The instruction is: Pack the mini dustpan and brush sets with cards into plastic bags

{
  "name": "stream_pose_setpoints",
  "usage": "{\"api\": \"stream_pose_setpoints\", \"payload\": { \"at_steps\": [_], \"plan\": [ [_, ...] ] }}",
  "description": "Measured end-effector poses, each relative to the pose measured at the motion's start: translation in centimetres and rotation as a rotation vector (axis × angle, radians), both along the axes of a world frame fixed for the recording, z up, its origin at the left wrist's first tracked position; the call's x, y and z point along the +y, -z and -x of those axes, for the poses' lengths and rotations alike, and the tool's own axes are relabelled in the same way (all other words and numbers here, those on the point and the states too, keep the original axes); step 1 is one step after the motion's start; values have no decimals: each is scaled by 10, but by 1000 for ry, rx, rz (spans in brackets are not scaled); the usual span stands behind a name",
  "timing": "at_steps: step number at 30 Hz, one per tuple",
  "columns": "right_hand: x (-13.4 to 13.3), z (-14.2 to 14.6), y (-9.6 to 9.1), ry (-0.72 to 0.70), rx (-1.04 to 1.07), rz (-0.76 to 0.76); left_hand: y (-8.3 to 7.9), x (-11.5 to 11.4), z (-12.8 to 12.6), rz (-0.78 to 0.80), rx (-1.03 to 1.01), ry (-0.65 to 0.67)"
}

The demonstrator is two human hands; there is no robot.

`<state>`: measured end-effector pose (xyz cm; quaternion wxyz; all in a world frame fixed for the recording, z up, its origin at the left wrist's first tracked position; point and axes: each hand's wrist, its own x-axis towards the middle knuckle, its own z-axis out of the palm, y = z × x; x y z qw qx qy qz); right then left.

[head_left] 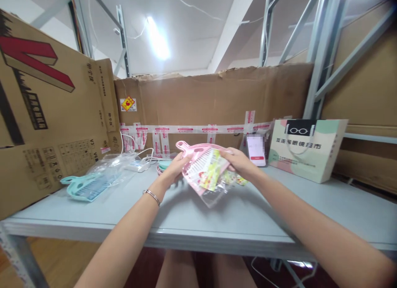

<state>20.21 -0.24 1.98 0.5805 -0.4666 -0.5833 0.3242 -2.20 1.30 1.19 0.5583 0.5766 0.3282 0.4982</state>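
Observation:
Between my two hands, above the table, is what looks like a small pink dustpan and brush set (198, 158) with a looped handle and pale bristles. Part of it sits in a clear plastic bag (212, 199) bearing a yellow-green printed card (210, 172). My left hand (177, 167) is closed on its left edge near the handle. On the right edge, my right hand (237, 160) grips the set and bag with thumb and fingers. Behind my left hand, a stack of green and pink pieces (163, 166) is partly hidden.
At left on the grey table (130, 215) lies a similar teal set (88, 186) with clear plastic wrapping (107, 166). Behind it is a white power strip (138, 165). A lit phone (257, 149) and paper bag (302, 149) stand right. Large cardboard boxes (192, 100) line the back and left.

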Motion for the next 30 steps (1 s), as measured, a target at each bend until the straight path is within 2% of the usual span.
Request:
{"api": "stream_pose_setpoints", "payload": {
  "at_steps": [2,4,6,7,9,12,15,17,19,23,26,28,30],
  "plan": [
    [8,23,-1,191,-129,-113,2,7,6,-26,-85,-147],
    [9,35,-1,386,-220,-353,2,13,12,-40,-119,-311],
    [4,41,2,403,-271,-529,3,17,15,-37,-112,-408],
    [2,43,5,341,-279,-525,3,18,15,-38,-102,-426],
    [0,47,12,167,-228,-359,6,22,13,-74,-80,-455],
    [4,56,23,-37,37,-25,11,27,10,-183,-49,-577],
    [10,64,30,-159,315,140,13,28,7,-187,-43,-644],
    [12,65,31,-184,420,158,9,25,8,-142,-52,-604],
    [12,63,29,-168,471,133,3,19,12,-123,-42,-498],
    [9,50,23,-138,498,66,-9,7,29,-145,94,-148],
    [7,39,21,-132,463,33,-10,3,42,-148,230,91],
    [8,35,20,-106,437,19,-9,5,46,-164,248,106],
    [11,31,20,-68,419,0,-9,12,49,-181,133,6]
  ]
}}
